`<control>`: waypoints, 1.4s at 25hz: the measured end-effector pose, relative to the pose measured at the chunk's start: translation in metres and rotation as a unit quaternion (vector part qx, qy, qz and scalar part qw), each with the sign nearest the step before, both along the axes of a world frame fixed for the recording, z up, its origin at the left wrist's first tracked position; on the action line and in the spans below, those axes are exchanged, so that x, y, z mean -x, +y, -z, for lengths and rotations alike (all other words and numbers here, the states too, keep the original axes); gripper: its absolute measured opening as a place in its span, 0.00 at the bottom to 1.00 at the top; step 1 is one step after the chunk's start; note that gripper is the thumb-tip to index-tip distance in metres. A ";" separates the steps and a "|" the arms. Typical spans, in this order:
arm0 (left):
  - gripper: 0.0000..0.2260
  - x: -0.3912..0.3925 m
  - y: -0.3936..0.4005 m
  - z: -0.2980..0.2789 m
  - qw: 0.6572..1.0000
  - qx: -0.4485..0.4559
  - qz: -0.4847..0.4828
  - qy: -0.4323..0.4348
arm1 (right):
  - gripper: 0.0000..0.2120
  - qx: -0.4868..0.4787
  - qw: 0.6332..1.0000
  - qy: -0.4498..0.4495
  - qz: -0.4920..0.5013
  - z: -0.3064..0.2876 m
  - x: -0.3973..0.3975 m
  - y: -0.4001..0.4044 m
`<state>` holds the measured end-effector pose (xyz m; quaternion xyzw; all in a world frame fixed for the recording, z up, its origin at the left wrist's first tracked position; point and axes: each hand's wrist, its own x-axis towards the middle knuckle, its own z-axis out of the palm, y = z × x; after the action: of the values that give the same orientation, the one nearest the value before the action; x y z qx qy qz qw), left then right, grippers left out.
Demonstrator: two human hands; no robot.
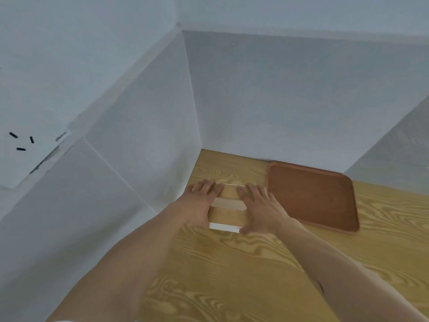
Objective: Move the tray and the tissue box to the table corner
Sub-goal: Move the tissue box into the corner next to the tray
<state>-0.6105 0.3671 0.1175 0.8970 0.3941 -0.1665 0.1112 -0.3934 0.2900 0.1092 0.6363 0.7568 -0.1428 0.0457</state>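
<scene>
The tissue box [228, 209] has a wood-grain lid with a pale slot and white sides. It rests on the yellow wooden table [232, 263], near the left edge and a little short of the far corner. My left hand [199, 203] grips its left end, and my right hand [260, 208] grips its right end. The brown rectangular tray [313, 196] lies flat to the right of the box, its far edge against the back wall. My right hand's fingers lie close to the tray's left rim.
White walls [278, 101] enclose the table on the left, back and right, forming a corner [200, 151] beyond the box. A white sheet with short black marks [21, 145] hangs on the left wall.
</scene>
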 end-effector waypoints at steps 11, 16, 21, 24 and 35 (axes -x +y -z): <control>0.60 0.024 0.062 0.042 0.998 0.008 -0.019 0.062 | 0.59 0.017 0.999 0.001 0.028 0.037 0.043 0.060; 0.59 0.024 0.062 0.051 0.998 0.008 -0.026 0.064 | 0.60 0.027 0.999 -0.001 0.027 0.048 0.044 0.065; 0.56 0.029 0.058 0.052 0.998 0.005 -0.023 0.062 | 0.61 0.031 0.999 -0.014 0.025 0.053 0.048 0.061; 0.51 0.034 0.044 0.051 0.998 -0.016 -0.055 0.018 | 0.61 0.044 0.998 -0.007 0.040 0.050 0.053 0.052; 0.41 0.066 -0.065 0.084 0.991 -0.041 -0.109 -0.060 | 0.39 0.019 1.000 -0.005 0.015 0.067 0.066 -0.050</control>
<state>-0.6765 0.3019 0.0336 0.8606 0.4890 -0.0829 0.1151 -0.4597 0.2398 0.0426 0.6475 0.7437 -0.1551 0.0594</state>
